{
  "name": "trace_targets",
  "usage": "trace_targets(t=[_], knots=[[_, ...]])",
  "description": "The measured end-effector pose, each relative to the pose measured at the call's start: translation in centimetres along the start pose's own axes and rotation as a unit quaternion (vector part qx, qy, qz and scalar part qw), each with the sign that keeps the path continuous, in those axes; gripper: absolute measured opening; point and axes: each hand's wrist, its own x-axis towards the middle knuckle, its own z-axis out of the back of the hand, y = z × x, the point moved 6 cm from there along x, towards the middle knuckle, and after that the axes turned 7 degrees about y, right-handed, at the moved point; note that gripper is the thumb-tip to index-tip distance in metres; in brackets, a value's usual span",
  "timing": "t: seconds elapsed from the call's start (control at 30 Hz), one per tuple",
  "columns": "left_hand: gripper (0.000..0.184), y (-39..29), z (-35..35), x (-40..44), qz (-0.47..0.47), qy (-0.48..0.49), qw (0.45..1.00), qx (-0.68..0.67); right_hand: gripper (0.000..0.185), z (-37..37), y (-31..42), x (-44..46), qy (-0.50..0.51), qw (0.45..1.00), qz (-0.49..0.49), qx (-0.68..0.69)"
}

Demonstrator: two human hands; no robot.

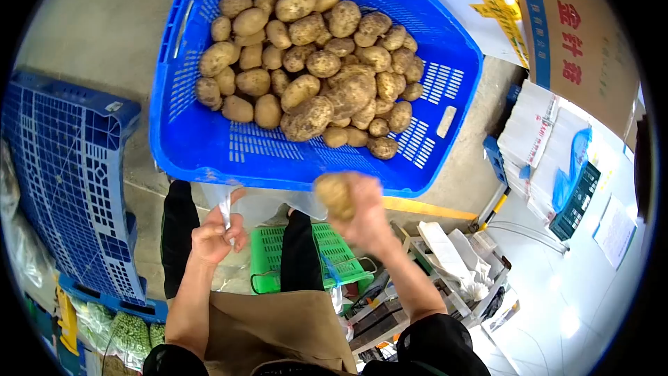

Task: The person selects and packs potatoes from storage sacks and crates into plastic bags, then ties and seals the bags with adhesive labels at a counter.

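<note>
A big blue plastic crate (278, 160) stands in front of me, with a heap of soil-marked potatoes (306, 56) inside. In my right hand (365, 216) is a single potato (335, 195), held close to the crate's near rim; hand and potato are slightly blurred. Left of it, my left hand (219, 237) pinches the edge of a clear plastic bag (268, 202) between thumb and fingers. The bag hangs just below the rim, and part of it is hard to make out.
A green basket (268, 257) sits on the floor by my legs. Blue pallets (69, 181) stand at the left. Cardboard boxes (577, 35) are at the upper right. A cluttered rack (445, 271) stands close to my right arm.
</note>
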Motion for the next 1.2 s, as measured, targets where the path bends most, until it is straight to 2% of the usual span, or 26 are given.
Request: trace_targets(t=[0.07, 0.1, 0.2, 0.27, 0.3, 0.33, 0.4, 0.5, 0.6, 0.63, 0.73, 0.87, 0.97, 1.07, 1.13, 1.2], knots=[[0.092, -0.2, 0.4, -0.1, 0.004, -0.008, 1.000, 0.006, 0.079, -0.1, 3.0, -0.2, 0.072, 0.994, 0.001, 0.085], [0.089, -0.2, 0.4, -0.1, -0.005, -0.003, 1.000, 0.006, 0.077, 0.0, 2.0, 0.1, 0.037, 0.991, 0.021, 0.128], [0.090, -0.1, 0.3, -0.2, -0.001, -0.015, 1.000, 0.016, 0.070, -0.2, -9.5, 3.3, -0.157, 0.968, -0.144, 0.131], [0.091, 0.2, 0.6, -0.2, 0.004, -0.021, 0.999, 0.038, 0.069, -2.1, -17.6, 6.5, -0.236, 0.961, -0.138, -0.045], [0.091, 0.2, 0.8, -0.3, 0.006, -0.025, 0.998, 0.051, 0.069, -3.3, -20.1, 8.3, -0.221, 0.958, -0.162, -0.080], [0.090, 0.1, 0.8, -0.3, 0.000, -0.021, 0.999, 0.049, 0.073, -5.0, -23.2, 9.8, -0.145, 0.962, -0.226, -0.047], [0.087, -0.3, 1.0, -0.5, -0.009, -0.013, 0.999, 0.047, 0.071, -5.8, -25.0, 12.1, -0.132, 0.943, -0.297, 0.070], [0.087, -0.2, 1.1, -0.6, -0.011, -0.026, 0.999, 0.044, 0.068, -5.5, -24.1, 12.0, -0.135, 0.929, -0.338, 0.063], [0.089, 0.0, 1.0, -0.4, -0.017, -0.045, 0.998, 0.026, 0.076, -9.0, -28.0, 10.1, -0.064, 0.939, -0.334, 0.056], [0.088, 0.0, 0.9, -0.3, -0.017, -0.039, 0.999, 0.034, 0.077, -8.4, -26.7, 9.3, -0.033, 0.951, -0.306, 0.032], [0.088, -0.3, 0.9, -0.5, -0.007, -0.031, 0.998, 0.058, 0.082, -6.3, -26.5, 5.8, -0.038, 0.951, -0.250, -0.178], [0.088, 0.0, 1.0, -0.3, -0.001, -0.026, 0.998, 0.060, 0.086, -7.3, -29.0, 2.9, 0.104, 0.890, -0.389, -0.211], [0.087, 0.1, 1.0, -0.6, -0.006, -0.037, 0.997, 0.069, 0.081, -8.2, -29.1, 3.5, 0.093, 0.877, -0.437, -0.176], [0.089, 0.0, 1.1, -0.5, -0.017, -0.041, 0.997, 0.060, 0.070, -7.3, -29.3, 3.6, 0.066, 0.910, -0.397, -0.097], [0.090, 0.2, 1.0, -0.5, -0.019, -0.040, 0.998, 0.051, 0.072, -6.1, -27.9, 3.0, 0.018, 0.929, -0.350, 0.116], [0.089, 0.1, 0.9, -0.5, -0.020, -0.036, 0.998, 0.053, 0.074, -3.1, -22.1, 1.4, -0.070, 0.901, -0.296, 0.311]])
